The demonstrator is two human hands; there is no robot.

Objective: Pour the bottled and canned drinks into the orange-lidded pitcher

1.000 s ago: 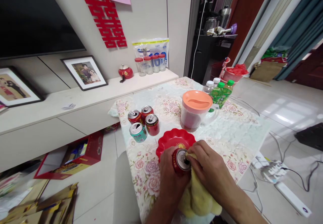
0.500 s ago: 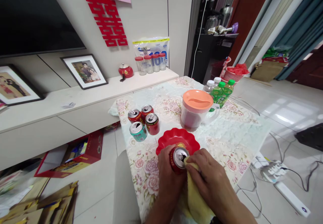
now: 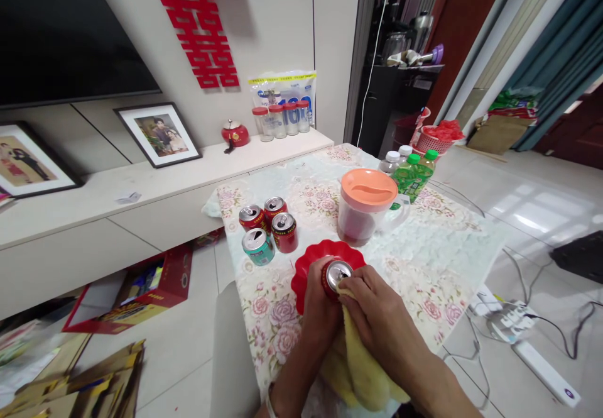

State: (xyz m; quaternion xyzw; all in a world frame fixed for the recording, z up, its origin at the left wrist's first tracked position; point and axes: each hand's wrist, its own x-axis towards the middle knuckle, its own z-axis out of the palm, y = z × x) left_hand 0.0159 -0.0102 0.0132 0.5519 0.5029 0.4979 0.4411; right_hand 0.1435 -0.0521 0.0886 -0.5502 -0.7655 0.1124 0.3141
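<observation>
My left hand is wrapped round a red drink can with its silver top tilted up and its mouth open. In my right hand a yellow cloth is pinched, its edge pressed against the can's rim and its rest hanging over the table edge. Just beneath and behind the can lies a red scalloped dish, partly hidden by my hands. To the left stand several opened cans, among them a teal can and a red can.
Behind the dish stands a pitcher with an orange lid. Green-capped bottles are at the table's far right. The flowered tablecloth covers the table. A power strip and cables lie on the floor at right.
Both hands and the can have moved slightly away from me, further over the dish. The cloth has shifted along with the right hand, still against the can's rim.
</observation>
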